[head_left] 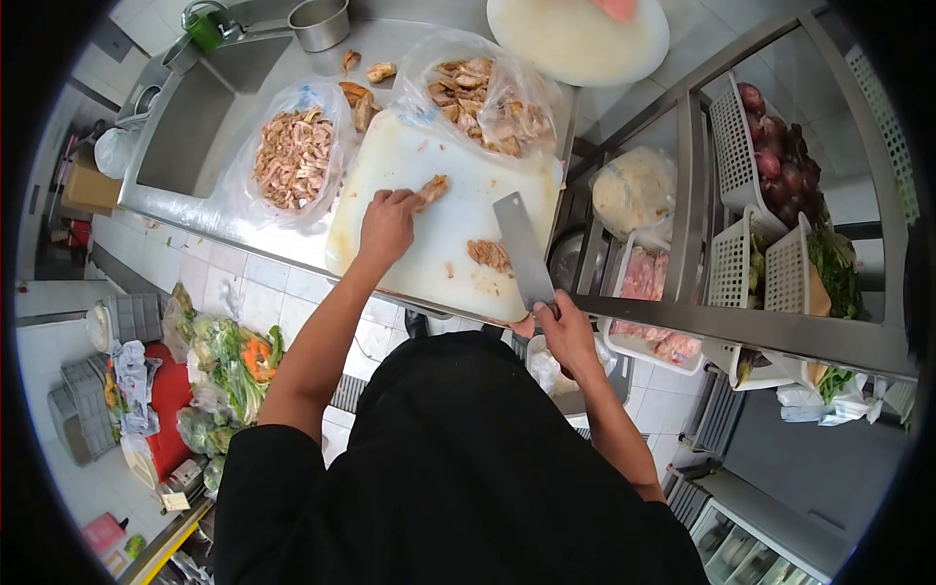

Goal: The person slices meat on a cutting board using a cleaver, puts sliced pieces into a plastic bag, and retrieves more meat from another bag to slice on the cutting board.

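My left hand (388, 226) is closed on a piece of cooked meat (431, 191) over the left part of the white cutting board (390, 156). In my right hand (565, 334), at the board's front right corner, is the handle of a cleaver (525, 249). Its broad blade points away from me and lies over the board's right side. Just left of the blade sits a small pile of sliced meat (487, 255). Behind the board is a clear plastic bag of meat pieces (466, 93); another bag of chopped meat (294, 156) stands to the left.
Loose meat chunks (361, 105) lie between the bags. A sink (185, 136) and a metal pot (320, 24) are at the back left. On the right, a metal rack (741, 327) holds baskets of red onions (775, 161) and greens. A round board (575, 44) is at the back.
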A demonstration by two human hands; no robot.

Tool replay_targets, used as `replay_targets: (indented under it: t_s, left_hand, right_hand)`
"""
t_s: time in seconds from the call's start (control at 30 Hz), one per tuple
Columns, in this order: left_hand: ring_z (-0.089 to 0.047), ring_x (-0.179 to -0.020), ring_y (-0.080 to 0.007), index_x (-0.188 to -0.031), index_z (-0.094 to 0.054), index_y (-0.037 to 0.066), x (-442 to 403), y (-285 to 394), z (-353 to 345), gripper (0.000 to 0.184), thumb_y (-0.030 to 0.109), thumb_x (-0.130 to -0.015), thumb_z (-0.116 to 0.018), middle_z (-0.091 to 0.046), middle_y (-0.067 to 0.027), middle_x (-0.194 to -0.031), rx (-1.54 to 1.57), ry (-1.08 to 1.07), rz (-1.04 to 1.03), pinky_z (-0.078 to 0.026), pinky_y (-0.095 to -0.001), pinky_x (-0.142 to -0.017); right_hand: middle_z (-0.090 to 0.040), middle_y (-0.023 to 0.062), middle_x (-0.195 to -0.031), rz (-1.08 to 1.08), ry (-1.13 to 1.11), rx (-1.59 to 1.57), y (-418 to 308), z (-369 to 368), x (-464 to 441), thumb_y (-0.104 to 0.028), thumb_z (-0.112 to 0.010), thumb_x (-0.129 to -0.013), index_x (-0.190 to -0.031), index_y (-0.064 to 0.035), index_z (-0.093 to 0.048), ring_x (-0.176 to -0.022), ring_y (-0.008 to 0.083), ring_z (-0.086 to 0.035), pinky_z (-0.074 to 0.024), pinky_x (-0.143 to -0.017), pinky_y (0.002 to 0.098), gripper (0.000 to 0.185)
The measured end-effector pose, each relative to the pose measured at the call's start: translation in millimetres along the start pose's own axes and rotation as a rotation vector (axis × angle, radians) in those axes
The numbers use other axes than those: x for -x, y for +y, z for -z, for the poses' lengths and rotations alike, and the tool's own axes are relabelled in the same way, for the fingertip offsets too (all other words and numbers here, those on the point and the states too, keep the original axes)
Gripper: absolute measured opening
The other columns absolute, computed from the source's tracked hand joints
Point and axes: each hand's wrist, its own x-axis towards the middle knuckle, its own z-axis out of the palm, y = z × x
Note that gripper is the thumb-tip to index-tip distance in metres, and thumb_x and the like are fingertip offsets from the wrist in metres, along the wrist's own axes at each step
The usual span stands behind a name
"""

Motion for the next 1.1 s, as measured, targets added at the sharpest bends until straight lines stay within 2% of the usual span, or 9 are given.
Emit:
replay_targets:
  t_s: [0.13, 0.23, 0.3, 0.53, 0.73, 0.8, 0.9, 1.03, 1.1]
  left_hand:
    - [-0.059, -0.109, -0.0374, -0.110, -0.073, 0.008, 29, 7, -1, 0.032, -0.001, -0.081, -0.063, -0.067, -0.0103, -0.121, -0.007, 0.065, -0.153, -0.051, -0.0462, -0.093]
    - [-0.059, -0.108, -0.0364, -0.117, -0.072, 0.009, 25, 18, 6, 0.035, 0.003, -0.083, -0.065, -0.067, -0.0102, -0.122, 0.134, 0.091, 0.015, -0.050, -0.0464, -0.092]
    - [-0.059, -0.107, -0.0371, -0.119, -0.072, 0.013, 13, 26, 7, 0.037, 0.006, -0.084, -0.067, -0.066, -0.0137, -0.120, 0.124, 0.107, 0.059, -0.049, -0.0455, -0.094]
    - [-0.059, -0.106, -0.0357, -0.116, -0.075, 0.016, 9, 35, -7, 0.036, 0.005, -0.083, -0.066, -0.066, -0.0112, -0.118, 0.050, -0.024, 0.020, -0.050, -0.0460, -0.090]
    - [-0.058, -0.107, -0.0340, -0.111, -0.076, 0.017, 39, 87, -24, 0.040, -0.002, -0.077, -0.065, -0.065, -0.0071, -0.116, 0.213, -0.038, -0.249, -0.049, -0.0442, -0.089]
    - [-0.058, -0.109, -0.0337, -0.111, -0.076, 0.016, 42, 97, -21, 0.037, 0.000, -0.078, -0.069, -0.064, -0.0066, -0.115, 0.223, -0.051, -0.212, -0.049, -0.0451, -0.093]
    - [-0.057, -0.109, -0.0334, -0.109, -0.075, 0.013, 49, 96, -21, 0.031, 0.002, -0.080, -0.072, -0.063, -0.0071, -0.114, 0.272, 0.120, -0.125, -0.049, -0.0453, -0.094]
    - [-0.057, -0.107, -0.0330, -0.102, -0.075, 0.010, 58, 89, -30, 0.021, 0.004, -0.082, -0.074, -0.063, -0.0085, -0.112, 0.298, 0.097, -0.074, -0.052, -0.0434, -0.091]
    - [-0.057, -0.107, -0.0331, -0.099, -0.075, 0.009, 60, 91, -36, 0.018, 0.004, -0.082, -0.073, -0.063, -0.0087, -0.111, 0.324, 0.091, -0.072, -0.053, -0.0426, -0.090]
  right_hand:
    - [-0.064, 0.0183, -0.075, 0.012, 0.034, 0.028, -7, 7, 3, -0.029, -0.066, -0.097, -0.102, 0.0008, -0.058, -0.066, 0.0337, -0.059, -0.0467, -0.066, 0.0433, 0.031]
    - [-0.066, 0.0201, -0.078, 0.082, -0.142, 0.126, -6, 15, 7, -0.030, -0.064, -0.097, -0.106, -0.0001, -0.058, -0.070, 0.0390, -0.062, -0.0488, -0.068, 0.0451, 0.032]
    - [-0.071, 0.0246, -0.088, 0.152, -0.200, 0.285, -6, 14, 7, -0.035, -0.061, -0.098, -0.104, -0.0027, -0.059, -0.085, 0.0488, -0.066, -0.0499, -0.076, 0.0542, 0.033]
    - [-0.067, 0.0247, -0.077, 0.144, -0.011, 0.218, -5, -12, -24, -0.032, -0.061, -0.099, -0.104, -0.0019, -0.058, -0.080, 0.0506, -0.065, -0.0498, -0.073, 0.0543, 0.030]
    - [-0.068, 0.0236, -0.078, 0.202, 0.090, 0.208, -46, 8, -28, -0.029, -0.061, -0.101, -0.108, -0.0010, -0.061, -0.075, 0.0476, -0.067, -0.0497, -0.067, 0.0526, 0.029]
    - [-0.069, 0.0219, -0.077, 0.306, 0.206, 0.148, -66, 15, -26, -0.027, -0.061, -0.101, -0.111, -0.0019, -0.062, -0.072, 0.0458, -0.067, -0.0501, -0.065, 0.0518, 0.027]
    - [-0.069, 0.0207, -0.076, 0.371, 0.289, 0.022, -84, 25, -14, -0.027, -0.061, -0.101, -0.112, -0.0028, -0.062, -0.070, 0.0446, -0.068, -0.0506, -0.065, 0.0512, 0.026]
    - [-0.070, 0.0220, -0.078, 0.284, 0.216, 0.069, -56, 2, -24, -0.028, -0.059, -0.101, -0.111, -0.0035, -0.062, -0.075, 0.0456, -0.069, -0.0519, -0.068, 0.0529, 0.026]
    - [-0.069, 0.0233, -0.077, 0.255, -0.068, 0.506, -39, -13, -39, -0.026, -0.056, -0.101, -0.108, -0.0044, -0.059, -0.077, 0.0442, -0.070, -0.0531, -0.071, 0.0554, 0.023]
